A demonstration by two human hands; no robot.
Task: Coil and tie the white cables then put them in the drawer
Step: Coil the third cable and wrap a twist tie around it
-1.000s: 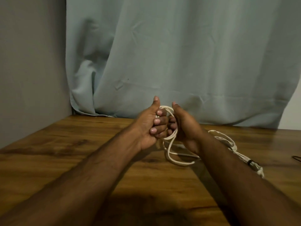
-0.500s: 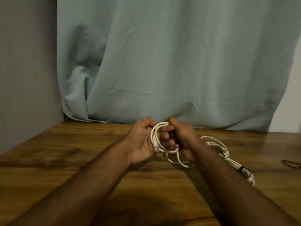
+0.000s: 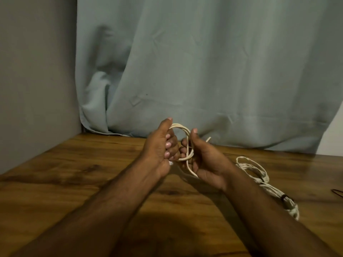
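Between the 2 hands, raised above the wooden table (image 3: 74,182), hangs a small coil of white cable (image 3: 182,130). The left hand (image 3: 161,151) curls its fingers round one side of the loops, thumb up; the right hand (image 3: 204,160) grips the other side, where a strand crosses and a free end pokes out past its thumb. The cable looks light, thin and springy, likely to uncoil if let go, so it is best pinched at the crossing. A second white bundle (image 3: 259,175), already banded, lies just right of the right forearm.
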